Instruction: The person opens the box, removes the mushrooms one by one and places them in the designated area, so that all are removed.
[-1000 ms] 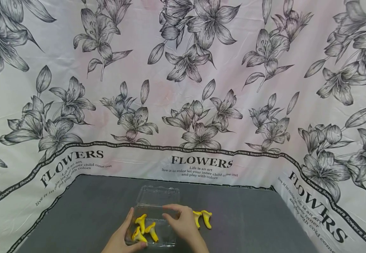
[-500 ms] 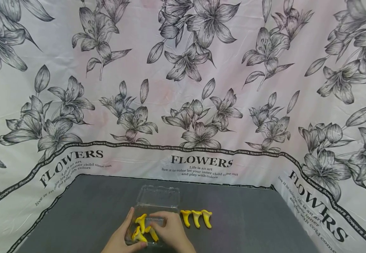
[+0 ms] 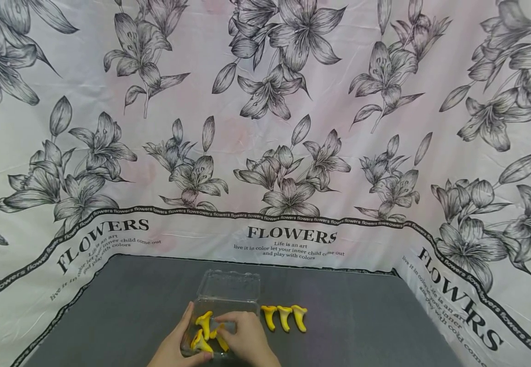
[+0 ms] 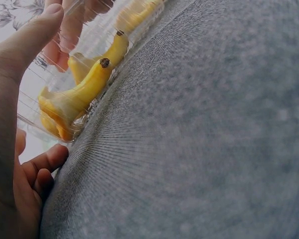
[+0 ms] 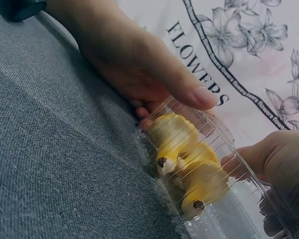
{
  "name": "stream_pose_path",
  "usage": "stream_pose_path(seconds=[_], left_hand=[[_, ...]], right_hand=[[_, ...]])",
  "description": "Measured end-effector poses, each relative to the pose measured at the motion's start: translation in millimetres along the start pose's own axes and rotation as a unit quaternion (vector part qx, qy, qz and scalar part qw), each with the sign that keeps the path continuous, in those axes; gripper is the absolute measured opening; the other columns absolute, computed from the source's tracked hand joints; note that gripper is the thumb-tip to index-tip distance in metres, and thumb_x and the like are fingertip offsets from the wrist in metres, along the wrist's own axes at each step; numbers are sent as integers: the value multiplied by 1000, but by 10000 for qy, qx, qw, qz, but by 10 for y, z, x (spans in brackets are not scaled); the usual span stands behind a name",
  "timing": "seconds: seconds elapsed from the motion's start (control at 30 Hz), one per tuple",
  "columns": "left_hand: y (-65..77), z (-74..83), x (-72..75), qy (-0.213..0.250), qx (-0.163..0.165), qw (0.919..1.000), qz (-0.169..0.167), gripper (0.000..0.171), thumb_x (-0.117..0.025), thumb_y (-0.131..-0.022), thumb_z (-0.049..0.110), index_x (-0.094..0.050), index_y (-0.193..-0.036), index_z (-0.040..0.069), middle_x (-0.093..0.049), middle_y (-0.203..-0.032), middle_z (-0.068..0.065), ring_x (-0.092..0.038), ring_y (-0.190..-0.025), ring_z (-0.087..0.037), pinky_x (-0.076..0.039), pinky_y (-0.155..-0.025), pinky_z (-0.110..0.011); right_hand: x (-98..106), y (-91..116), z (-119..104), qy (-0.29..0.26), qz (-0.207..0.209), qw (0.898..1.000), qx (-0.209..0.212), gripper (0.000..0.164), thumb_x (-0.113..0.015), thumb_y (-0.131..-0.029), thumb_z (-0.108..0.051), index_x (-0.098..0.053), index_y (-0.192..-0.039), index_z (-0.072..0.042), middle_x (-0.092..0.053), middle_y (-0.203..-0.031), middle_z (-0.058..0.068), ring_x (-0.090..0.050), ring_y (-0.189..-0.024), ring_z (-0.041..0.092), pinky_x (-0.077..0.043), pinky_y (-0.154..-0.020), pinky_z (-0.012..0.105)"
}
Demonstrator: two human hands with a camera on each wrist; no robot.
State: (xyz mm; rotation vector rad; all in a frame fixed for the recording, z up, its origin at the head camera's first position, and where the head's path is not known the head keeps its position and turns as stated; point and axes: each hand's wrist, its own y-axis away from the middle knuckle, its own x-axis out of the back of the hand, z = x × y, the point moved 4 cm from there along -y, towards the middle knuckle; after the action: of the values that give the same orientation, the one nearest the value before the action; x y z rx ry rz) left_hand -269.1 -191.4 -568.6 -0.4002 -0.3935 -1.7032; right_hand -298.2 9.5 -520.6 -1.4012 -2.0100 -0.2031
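A clear plastic clamshell box (image 3: 247, 349) stands with its lid (image 3: 230, 285) folded back. Inside lie yellow chanterelle mushrooms, one upper left (image 3: 204, 322), one at the near left (image 3: 200, 342) and one at the right (image 3: 222, 342). The left hand (image 3: 175, 341) holds the box by its left side, thumb along the near edge. Reaching into the box, the right hand (image 3: 249, 336) has thumb and forefinger pinched at the cap of the right-hand chanterelle. In the right wrist view its fingertips (image 5: 231, 165) meet that yellow cap (image 5: 204, 181); its other fingers are partly hidden.
Several chanterelles (image 3: 285, 318) lie in a row on the grey tabletop (image 3: 361, 316), just right of the box. A white cloth backdrop (image 3: 293, 168) printed with flowers and lettering surrounds the table at the back and sides.
The right hand has moved left and down from above the box's right side into it, bringing thumb and forefinger together at a chanterelle. The left hand stays on the box.
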Motion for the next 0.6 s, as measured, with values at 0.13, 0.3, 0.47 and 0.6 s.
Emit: stream_pose_path(seconds=[0.13,0.3,0.47,0.6], left_hand=[[12,5,-1,35,-14,10000,-6,115,-84,-91,43,-10,-172,11,-13,-174,-28,-29,-146,-68,-46,-94,-79],[11,14,2,53,-4,10000,-6,114,-84,-91,42,-10,-172,12,-11,-174,-28,-45,-136,-65,-55,-84,-68],[3,16,3,22,45,10000,-4,116,-85,-90,42,-9,-172,12,-12,-173,-30,-60,-113,-53,-54,-69,-49],[-5,15,-2,96,48,9999,-130,116,-84,-92,40,-5,-172,11,-9,-173,-32,-61,-95,-35,-50,-60,-38]], right_hand=[[-22,-5,6,188,-72,9998,-59,17,-81,-92,-10,-86,-108,-11,-77,-74,-7,-15,-37,-1,-19,-38,16],[-33,-13,-5,393,-120,9991,-42,17,-82,-90,-9,-87,-105,-13,-81,-84,-8,-14,-39,0,-19,-40,17],[-31,-17,-11,381,-155,9991,-138,20,-80,-88,-4,-87,-105,-12,-75,-69,-10,-13,-40,1,-16,-40,16],[-28,-10,-19,341,-182,9989,-254,20,-79,-88,0,-87,-104,-11,-66,-56,-10,-13,-39,1,-16,-39,16]])
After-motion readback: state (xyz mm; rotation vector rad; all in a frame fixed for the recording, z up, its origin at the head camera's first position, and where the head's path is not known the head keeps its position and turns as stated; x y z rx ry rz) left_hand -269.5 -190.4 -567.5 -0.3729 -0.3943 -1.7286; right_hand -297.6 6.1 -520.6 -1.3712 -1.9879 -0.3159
